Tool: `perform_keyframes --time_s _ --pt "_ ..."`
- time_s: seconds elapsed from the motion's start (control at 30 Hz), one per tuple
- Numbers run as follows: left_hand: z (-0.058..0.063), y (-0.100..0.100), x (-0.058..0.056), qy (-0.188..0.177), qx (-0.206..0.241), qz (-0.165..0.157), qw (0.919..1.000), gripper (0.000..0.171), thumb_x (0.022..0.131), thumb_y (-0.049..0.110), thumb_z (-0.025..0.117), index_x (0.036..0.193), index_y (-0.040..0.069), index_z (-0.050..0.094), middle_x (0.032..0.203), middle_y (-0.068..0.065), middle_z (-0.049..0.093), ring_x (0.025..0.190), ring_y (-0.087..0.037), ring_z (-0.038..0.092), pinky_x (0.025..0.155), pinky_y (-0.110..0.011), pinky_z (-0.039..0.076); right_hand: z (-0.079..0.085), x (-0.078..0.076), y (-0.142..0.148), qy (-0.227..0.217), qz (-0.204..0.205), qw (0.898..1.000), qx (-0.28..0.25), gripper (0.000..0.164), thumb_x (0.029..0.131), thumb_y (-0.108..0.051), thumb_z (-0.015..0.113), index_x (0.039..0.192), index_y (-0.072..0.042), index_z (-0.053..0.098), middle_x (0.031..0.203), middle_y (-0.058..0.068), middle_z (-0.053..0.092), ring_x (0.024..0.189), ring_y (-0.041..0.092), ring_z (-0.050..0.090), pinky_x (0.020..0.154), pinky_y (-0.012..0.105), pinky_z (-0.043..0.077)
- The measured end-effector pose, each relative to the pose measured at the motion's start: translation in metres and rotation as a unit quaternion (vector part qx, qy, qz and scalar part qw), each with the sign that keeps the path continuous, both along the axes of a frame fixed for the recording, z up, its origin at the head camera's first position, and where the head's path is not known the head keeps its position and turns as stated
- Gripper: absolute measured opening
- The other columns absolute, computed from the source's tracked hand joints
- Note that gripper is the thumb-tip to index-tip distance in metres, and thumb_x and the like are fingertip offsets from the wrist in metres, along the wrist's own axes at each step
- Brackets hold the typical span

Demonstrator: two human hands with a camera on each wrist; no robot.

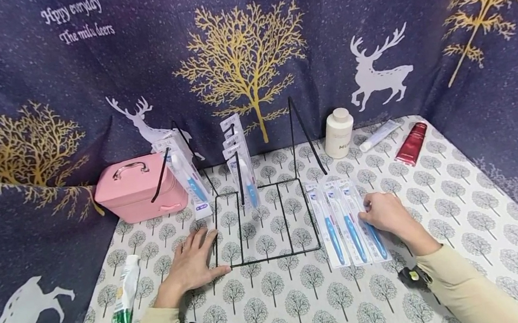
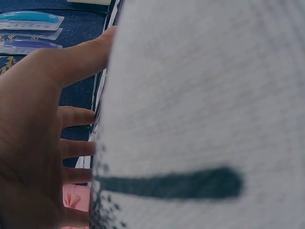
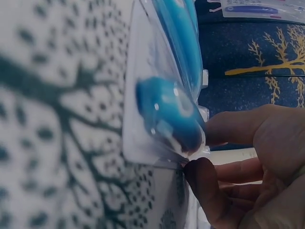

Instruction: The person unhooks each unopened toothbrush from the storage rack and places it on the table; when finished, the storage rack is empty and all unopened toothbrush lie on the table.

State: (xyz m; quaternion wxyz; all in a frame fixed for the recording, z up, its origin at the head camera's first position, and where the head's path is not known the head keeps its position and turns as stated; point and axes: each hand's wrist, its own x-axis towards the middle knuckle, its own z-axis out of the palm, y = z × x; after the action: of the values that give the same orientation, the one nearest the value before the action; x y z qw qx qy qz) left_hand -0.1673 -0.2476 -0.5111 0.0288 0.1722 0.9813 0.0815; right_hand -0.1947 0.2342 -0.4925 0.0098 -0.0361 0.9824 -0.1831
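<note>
Three blue toothbrush packs lie side by side on the table, right of a black wire rack. My right hand pinches the edge of the rightmost toothbrush pack between thumb and finger. In the right wrist view, the clear blister of a toothbrush pack fills the middle, with fingertips right at its edge. My left hand rests with fingers spread at the rack's left front corner. Toothbrush packs hang on the rack's left hook and middle hook; the right hook carries none.
Behind the rack's left side stands a pink case. A green and white toothpaste tube lies at the left. Back right are a white bottle, a white tube and a red tube. A dark printed curtain closes the back.
</note>
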Motion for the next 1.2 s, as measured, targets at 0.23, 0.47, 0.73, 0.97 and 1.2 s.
perform_keyframes --time_s 0.23,0.47,0.73,0.97,1.2 --pt "-0.002 -0.001 0.001 0.001 -0.001 0.002 1.0000 0.102 0.064 0.078 0.054 0.145 0.024 0.025 0.150 -0.012 0.020 0.133 -0.042 0.024 0.101 -0.070 0.017 0.014 0.000 -0.008 0.071 0.037 0.997 -0.020 0.036 0.078 -0.030 0.068 0.100 -0.001 0.064 0.077 0.010 0.065 0.069 0.025 0.058 0.060 0.042 0.049" --pt "-0.004 -0.004 0.000 0.004 -0.007 0.005 1.0000 0.102 0.064 0.079 0.053 0.145 0.025 0.024 0.151 -0.011 0.020 0.133 -0.041 0.024 0.100 -0.070 0.017 0.035 -0.003 -0.040 0.184 0.142 0.959 -0.165 0.031 0.078 -0.018 0.070 0.105 -0.004 0.063 0.088 0.007 0.066 0.071 0.016 0.061 0.062 0.031 0.056" --pt "-0.006 -0.002 0.000 0.001 -0.006 0.008 1.0000 0.101 0.064 0.079 0.053 0.145 0.026 0.024 0.150 -0.011 0.021 0.133 -0.041 0.023 0.100 -0.071 0.016 0.042 -0.014 -0.077 0.252 0.233 0.896 -0.282 0.030 0.077 -0.015 0.071 0.106 -0.009 0.065 0.101 0.001 0.066 0.079 0.015 0.063 0.075 0.030 0.054" --pt "-0.003 -0.002 0.000 0.000 -0.007 0.008 0.9999 0.101 0.064 0.078 0.054 0.145 0.025 0.025 0.150 -0.012 0.020 0.133 -0.041 0.023 0.101 -0.070 0.017 0.054 -0.028 -0.111 0.293 0.294 0.846 -0.334 0.036 0.071 -0.003 0.074 0.105 -0.001 0.063 0.099 0.010 0.066 0.077 0.024 0.063 0.074 0.033 0.054" --pt "-0.001 0.000 0.000 0.011 -0.008 -0.001 0.9999 0.100 0.064 0.077 0.055 0.143 0.022 0.028 0.149 -0.014 0.023 0.131 -0.042 0.026 0.100 -0.070 0.020 0.086 -0.024 -0.143 0.319 0.346 0.792 -0.389 0.035 0.063 0.014 0.070 0.097 0.012 0.060 0.092 0.022 0.063 0.075 0.026 0.062 0.067 0.042 0.055"
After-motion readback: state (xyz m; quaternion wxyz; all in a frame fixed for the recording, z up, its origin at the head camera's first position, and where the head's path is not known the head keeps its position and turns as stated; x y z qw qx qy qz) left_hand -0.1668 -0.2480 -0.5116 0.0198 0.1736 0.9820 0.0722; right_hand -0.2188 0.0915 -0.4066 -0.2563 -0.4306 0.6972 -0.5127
